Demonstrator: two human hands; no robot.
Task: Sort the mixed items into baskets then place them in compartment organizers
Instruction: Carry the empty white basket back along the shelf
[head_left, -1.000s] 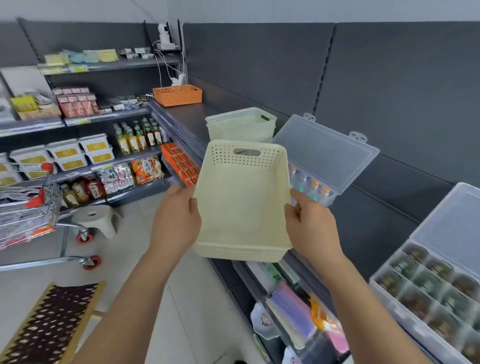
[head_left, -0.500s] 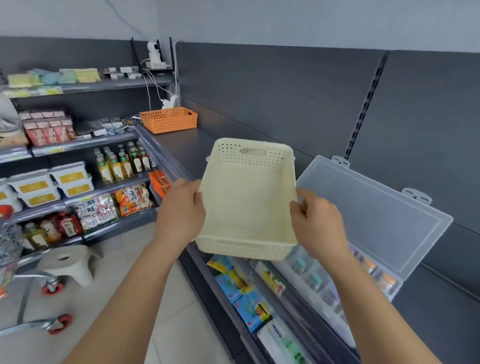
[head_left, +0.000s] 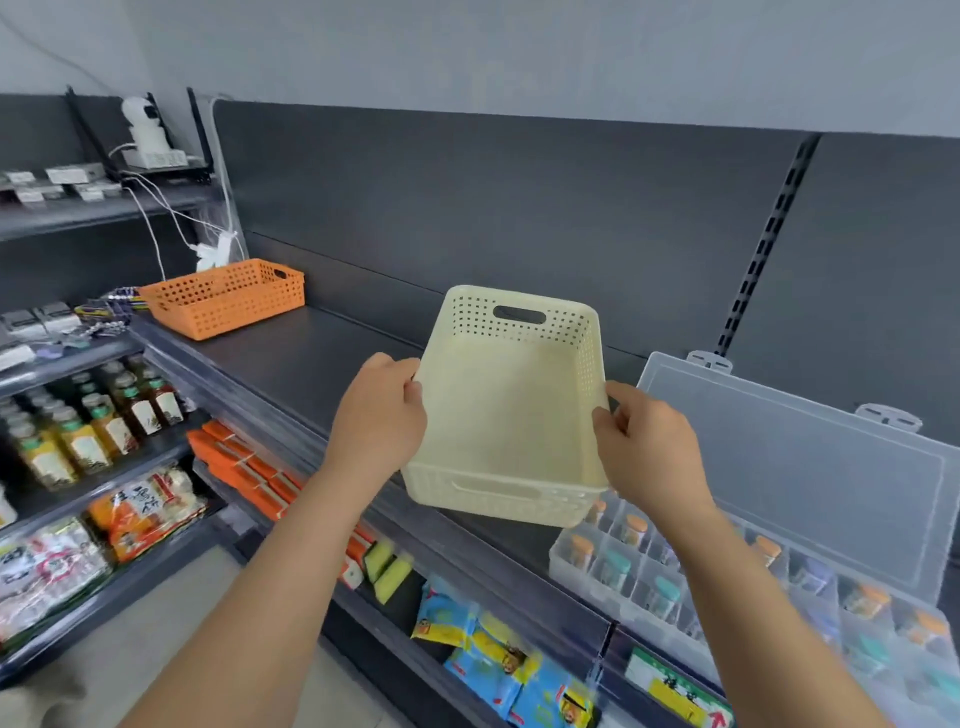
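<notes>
Head view is showing both hands holding a cream basket (head_left: 509, 415) above the dark top shelf (head_left: 311, 364), just left of a clear compartment organizer (head_left: 613, 577). The left hand (head_left: 379, 415) is gripping the basket's left rim, fingers curling over the edge. The right hand (head_left: 644, 447) is gripping the right rim in the same way, thumb lying on the inside wall. The basket is tilting its opening toward the camera, with a slot handle and rows of small holes showing on the far wall. Whether its near end is touching the shelf cannot be told.

The organizer is standing with its lid (head_left: 795, 467) propped open against the back panel, and small vials (head_left: 618, 561) with orange and teal caps are sitting in its compartments. An orange basket (head_left: 223, 299) is resting well apart at the far left end of the same shelf.

On the lower shelves, bottles (head_left: 104, 415) are carrying pale labels with dark artwork. Orange and white packets (head_left: 145, 509) are bearing large red characters, and blue and yellow snack bags (head_left: 498, 660) are showing a cartoon figure. A green and yellow shelf tag (head_left: 675, 691) is displaying dark characters and a red arrow. All of this writing is too blurred to read.
</notes>
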